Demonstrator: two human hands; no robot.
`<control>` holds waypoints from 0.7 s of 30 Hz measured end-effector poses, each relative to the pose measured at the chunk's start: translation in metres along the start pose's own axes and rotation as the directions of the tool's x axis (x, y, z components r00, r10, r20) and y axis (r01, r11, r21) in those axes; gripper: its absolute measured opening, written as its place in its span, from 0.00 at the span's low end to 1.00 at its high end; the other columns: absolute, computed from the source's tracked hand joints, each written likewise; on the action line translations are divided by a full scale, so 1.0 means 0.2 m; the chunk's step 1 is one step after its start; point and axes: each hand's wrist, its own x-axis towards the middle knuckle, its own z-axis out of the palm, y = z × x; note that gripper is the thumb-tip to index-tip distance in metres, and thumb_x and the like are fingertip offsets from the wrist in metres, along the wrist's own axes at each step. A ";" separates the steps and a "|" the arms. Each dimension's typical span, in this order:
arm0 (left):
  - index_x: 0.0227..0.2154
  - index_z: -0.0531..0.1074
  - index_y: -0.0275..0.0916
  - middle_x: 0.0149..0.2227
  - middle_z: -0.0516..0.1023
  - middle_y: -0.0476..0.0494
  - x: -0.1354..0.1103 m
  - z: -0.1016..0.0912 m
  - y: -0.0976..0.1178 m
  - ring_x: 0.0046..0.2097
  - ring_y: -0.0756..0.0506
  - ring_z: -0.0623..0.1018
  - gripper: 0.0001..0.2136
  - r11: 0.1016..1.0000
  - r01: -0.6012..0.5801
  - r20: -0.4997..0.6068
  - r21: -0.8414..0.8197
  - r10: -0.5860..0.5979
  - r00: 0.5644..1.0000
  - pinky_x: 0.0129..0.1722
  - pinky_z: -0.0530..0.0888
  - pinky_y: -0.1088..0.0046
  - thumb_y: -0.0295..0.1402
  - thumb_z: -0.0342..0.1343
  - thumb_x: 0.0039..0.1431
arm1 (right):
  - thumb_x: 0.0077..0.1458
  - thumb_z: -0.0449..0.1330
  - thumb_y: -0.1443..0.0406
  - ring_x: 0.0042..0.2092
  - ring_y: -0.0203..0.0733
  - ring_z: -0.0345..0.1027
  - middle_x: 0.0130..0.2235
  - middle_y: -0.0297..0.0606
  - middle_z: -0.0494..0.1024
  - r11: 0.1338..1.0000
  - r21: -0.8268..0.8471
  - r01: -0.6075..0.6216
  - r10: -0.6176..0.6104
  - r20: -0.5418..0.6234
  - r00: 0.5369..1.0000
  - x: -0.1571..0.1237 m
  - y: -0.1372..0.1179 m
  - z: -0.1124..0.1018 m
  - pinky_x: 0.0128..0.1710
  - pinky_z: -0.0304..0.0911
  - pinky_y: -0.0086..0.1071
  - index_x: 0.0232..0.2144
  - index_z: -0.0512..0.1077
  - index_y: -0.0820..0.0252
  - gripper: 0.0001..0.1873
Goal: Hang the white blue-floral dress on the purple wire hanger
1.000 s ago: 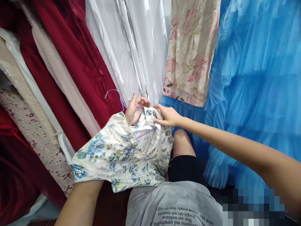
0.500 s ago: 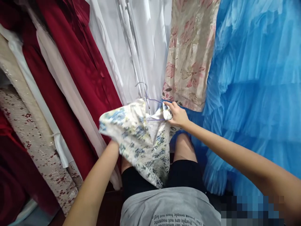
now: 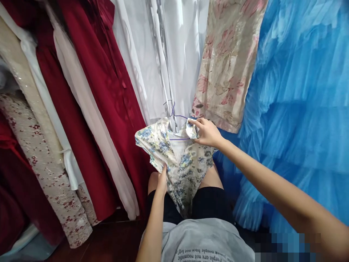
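Observation:
A white garment with a blue and yellow flower print [image 3: 181,163] hangs on a thin purple wire hanger [image 3: 180,116] in front of my legs. My right hand [image 3: 205,131] pinches its shoulder on the right, near the hanger's arm. Lower down, my left hand [image 3: 163,180] holds the garment's left side below the armhole, with the thumb on the front and the other fingers hidden by the cloth. The hanger's hook points up toward the white clothes behind. The garment's lower end tapers down between my knees.
Dark red dresses [image 3: 89,91], a pale pink strip of cloth [image 3: 95,145] and a sequined floral dress [image 3: 51,174] hang at left. White cloth [image 3: 182,54] is straight ahead, beside a beige floral garment [image 3: 229,65]. Blue tiered tulle [image 3: 297,120] fills the right.
My left hand has come out from behind the garment's left shoulder and moved down and right to its side. The left shoulder has dropped inward. My right hand keeps its hold.

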 end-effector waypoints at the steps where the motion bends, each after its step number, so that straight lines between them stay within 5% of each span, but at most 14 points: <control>1: 0.55 0.71 0.44 0.57 0.76 0.40 -0.05 0.01 -0.04 0.67 0.39 0.64 0.22 1.000 -0.016 -0.059 -0.002 0.015 0.998 0.66 0.63 0.60 0.47 0.58 0.60 | 0.46 0.67 0.57 0.58 0.62 0.63 0.59 0.51 0.68 0.998 0.061 0.020 -0.018 -0.039 0.999 -0.04 -0.01 0.01 0.55 0.60 0.50 0.63 0.64 0.56 0.42; 3: 0.55 0.71 0.44 0.57 0.76 0.41 -0.14 0.04 -0.10 0.66 0.40 0.66 0.21 0.998 -0.058 -0.166 -0.013 0.055 0.985 0.64 0.65 0.62 0.44 0.58 0.61 | 0.51 0.64 0.56 0.61 0.60 0.60 0.62 0.49 0.67 0.971 0.238 -0.017 0.060 -0.174 0.983 -0.16 -0.06 0.06 0.59 0.57 0.52 0.61 0.65 0.56 0.36; 6: 0.55 0.70 0.43 0.58 0.75 0.42 -0.21 0.07 -0.14 0.66 0.40 0.67 0.20 0.995 -0.097 -0.208 -0.007 0.093 0.974 0.64 0.65 0.63 0.42 0.57 0.62 | 0.60 0.57 0.55 0.49 0.52 0.70 0.48 0.45 0.76 0.777 0.587 -0.227 0.428 -0.227 0.875 -0.40 -0.25 0.24 0.49 0.65 0.46 0.55 0.69 0.56 0.23; 8: 0.56 0.70 0.44 0.59 0.74 0.43 -0.24 0.08 -0.15 0.66 0.40 0.66 0.21 0.994 -0.111 -0.197 0.000 0.109 0.974 0.64 0.65 0.63 0.42 0.57 0.62 | 0.60 0.55 0.54 0.32 0.46 0.69 0.29 0.37 0.74 0.523 0.761 -0.385 0.580 0.013 0.815 -0.58 -0.41 0.41 0.34 0.66 0.39 0.48 0.71 0.57 0.18; 9: 0.57 0.70 0.44 0.60 0.74 0.43 -0.25 0.08 -0.15 0.66 0.40 0.66 0.21 0.994 -0.113 -0.191 0.003 0.111 0.975 0.64 0.66 0.63 0.42 0.57 0.62 | 0.60 0.55 0.54 0.27 0.44 0.66 0.24 0.32 0.69 0.406 0.795 -0.451 0.576 0.161 0.802 -0.65 -0.48 0.49 0.29 0.63 0.36 0.44 0.70 0.57 0.16; 11: 0.58 0.69 0.44 0.60 0.73 0.42 -0.28 0.08 -0.15 0.66 0.40 0.66 0.21 0.995 -0.097 -0.161 -0.007 0.094 0.983 0.63 0.67 0.65 0.42 0.56 0.63 | 0.56 0.59 0.55 0.22 0.39 0.58 0.19 0.25 0.64 0.303 0.790 -0.533 0.483 0.354 0.800 -0.75 -0.58 0.61 0.23 0.55 0.32 0.42 0.65 0.55 0.14; 16: 0.60 0.66 0.43 0.62 0.71 0.42 -0.32 0.08 -0.17 0.65 0.41 0.68 0.23 0.996 -0.035 -0.100 -0.077 0.028 0.995 0.62 0.69 0.65 0.44 0.52 0.65 | 0.54 0.60 0.58 0.23 0.37 0.56 0.19 0.24 0.62 0.381 0.756 -0.532 0.452 0.350 0.820 -0.77 -0.59 0.62 0.25 0.51 0.29 0.33 0.62 0.54 0.11; 21: 0.55 0.68 0.40 0.61 0.72 0.36 -0.34 0.07 -0.18 0.63 0.38 0.70 0.23 0.997 -0.074 -0.243 -0.021 0.066 0.968 0.60 0.69 0.64 0.48 0.53 0.64 | 0.50 0.61 0.61 0.23 0.37 0.56 0.20 0.25 0.61 0.408 0.736 -0.540 0.436 0.363 0.824 -0.76 -0.54 0.51 0.24 0.50 0.29 0.28 0.61 0.54 0.10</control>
